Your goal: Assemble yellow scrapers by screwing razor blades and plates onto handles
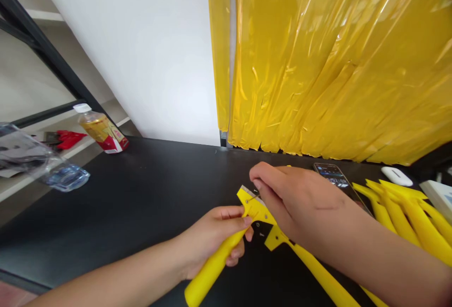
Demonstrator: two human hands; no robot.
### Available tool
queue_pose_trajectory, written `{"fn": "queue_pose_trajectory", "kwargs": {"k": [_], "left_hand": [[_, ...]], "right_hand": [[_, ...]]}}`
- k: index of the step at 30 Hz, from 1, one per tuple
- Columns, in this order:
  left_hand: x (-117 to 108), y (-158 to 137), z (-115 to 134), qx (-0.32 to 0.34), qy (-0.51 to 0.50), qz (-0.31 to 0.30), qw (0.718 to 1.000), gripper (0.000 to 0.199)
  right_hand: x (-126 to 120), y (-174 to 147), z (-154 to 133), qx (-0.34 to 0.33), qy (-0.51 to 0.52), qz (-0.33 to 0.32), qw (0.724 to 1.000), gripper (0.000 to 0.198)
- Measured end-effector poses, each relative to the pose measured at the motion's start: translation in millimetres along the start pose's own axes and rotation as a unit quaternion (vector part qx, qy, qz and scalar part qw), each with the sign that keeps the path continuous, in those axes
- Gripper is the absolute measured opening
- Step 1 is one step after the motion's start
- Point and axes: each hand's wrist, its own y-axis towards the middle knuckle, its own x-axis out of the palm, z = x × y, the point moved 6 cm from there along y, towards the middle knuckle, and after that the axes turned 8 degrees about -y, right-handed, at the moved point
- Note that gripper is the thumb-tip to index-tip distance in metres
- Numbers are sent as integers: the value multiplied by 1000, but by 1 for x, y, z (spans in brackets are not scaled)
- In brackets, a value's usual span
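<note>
My left hand [226, 231] is wrapped around the handle of a yellow scraper [208, 274], its thumb near the head. The scraper's flat head has small screws in it and a metal blade strip along its far edge. Above that head, my right hand [289, 194] is closed, and a thin metal rod [253, 197] runs from its fingers to the head near a screw. Most of the rod is hidden by the hand. Under my right wrist lies another yellow scraper [318, 269]. Small loose screws [261, 235] rest on the black table beside the heads.
Several more yellow scrapers [406, 213] are piled at the right, by a phone [332, 175] and a white case [397, 176]. At the left stand a drink bottle [102, 130] and a tilted clear bottle [45, 161]. Yellow film [318, 62] hangs behind the black table [141, 203].
</note>
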Motion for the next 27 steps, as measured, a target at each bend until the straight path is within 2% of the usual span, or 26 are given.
{"fn": "queue_pose_trajectory", "kwargs": {"k": [4,6,10,12,15,19,25,27], "left_hand": [[0,0,1,7,-9,4,1000,20],[-1,0,1,7,-10,6,1000,20],[-1,1,1,7,-9,12,1000,21],[-1,1,1,8,-8,13,1000,22],[-1,1,0,8,-9,10,1000,22],[-2,1,0,3,-7,4,1000,21],[-3,1,-1,1,-12,3,1000,19],[-3,1,-1,2,-12,2,1000,20]], "right_hand": [[-1,-6,1,-26,59,25,998,26],[1,-7,3,-24,72,16,997,30],[6,-2,6,9,10,-35,999,15],[6,1,6,17,-5,-51,999,14],[-1,3,3,6,8,-15,1000,14],[2,5,6,21,-4,-34,999,11],[3,6,5,12,-2,-14,1000,13],[1,5,4,1,13,10,1000,16]]}}
